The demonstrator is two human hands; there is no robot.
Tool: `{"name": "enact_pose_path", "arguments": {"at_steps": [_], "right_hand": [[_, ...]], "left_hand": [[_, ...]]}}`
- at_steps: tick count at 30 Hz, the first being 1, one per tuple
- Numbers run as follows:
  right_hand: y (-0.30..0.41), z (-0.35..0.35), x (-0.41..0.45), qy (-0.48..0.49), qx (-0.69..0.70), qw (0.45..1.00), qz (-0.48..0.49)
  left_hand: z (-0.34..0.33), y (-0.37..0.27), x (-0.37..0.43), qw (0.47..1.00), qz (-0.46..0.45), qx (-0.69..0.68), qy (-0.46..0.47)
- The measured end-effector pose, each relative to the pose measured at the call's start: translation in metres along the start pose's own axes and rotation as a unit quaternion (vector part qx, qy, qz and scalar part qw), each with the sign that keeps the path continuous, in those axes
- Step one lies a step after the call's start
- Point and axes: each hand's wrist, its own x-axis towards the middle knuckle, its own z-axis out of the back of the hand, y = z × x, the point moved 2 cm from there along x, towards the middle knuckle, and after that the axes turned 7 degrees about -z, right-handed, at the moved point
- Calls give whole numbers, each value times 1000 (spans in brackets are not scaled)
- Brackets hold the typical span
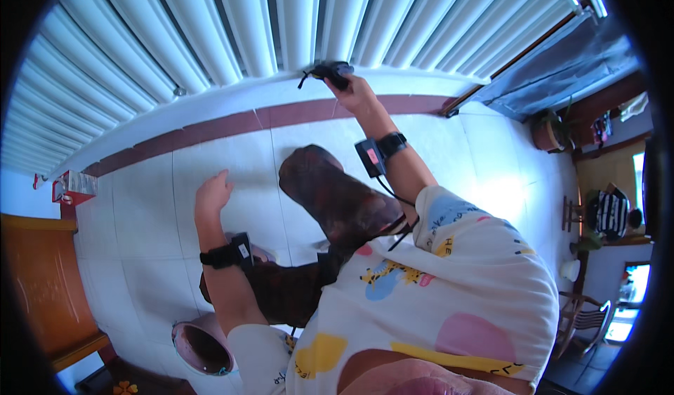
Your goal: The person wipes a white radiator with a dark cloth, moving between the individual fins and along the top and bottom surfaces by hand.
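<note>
A white ribbed radiator (pixel 295 21) spans the top of the view. At its lower edge, my right hand (pixel 352 90) is closed around a small black object (pixel 333 73), perhaps a cloth or brush, with a thin dark end sticking out to the left. The black object touches or nearly touches the ribs; its exact kind is unclear. My left hand (pixel 213 189) hangs over the tiled floor with nothing in it, fingers extended and thumb apart. Both wrists wear black straps with small boxes. My knees, in dark patterned trousers (pixel 342 200), are bent between the arms.
A pink bin (pixel 202 345) stands at lower left, near an orange-brown wooden piece of furniture (pixel 47 284). A red box (pixel 75 187) lies by the wall. At far right are a potted plant (pixel 547 134), a wooden chair (pixel 584 321) and a seated person in stripes (pixel 611 213).
</note>
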Motion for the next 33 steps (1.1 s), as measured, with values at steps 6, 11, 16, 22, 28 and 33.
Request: {"name": "enact_pose_path", "arguments": {"at_steps": [6, 11, 16, 22, 28, 33], "right_hand": [[121, 18, -25, -22, -33, 986, 164], [199, -69, -120, 35, -240, 836, 493], [208, -191, -167, 26, -507, 428, 748], [144, -148, -110, -69, -592, 256, 761], [103, -18, -75, -50, -733, 279, 618], [140, -53, -89, -57, -690, 290, 661]], "left_hand": [[3, -6, 2, 1000, -6, 13, -9], [0, -16, 14, 1000, -20, 2, -16], [5, -24, 19, 1000, -12, 22, 19], [2, -21, 17, 999, -6, 21, 27], [-2, -24, 16, 1000, -12, 16, 23], [3, -28, 22, 999, -34, 13, 9]]}}
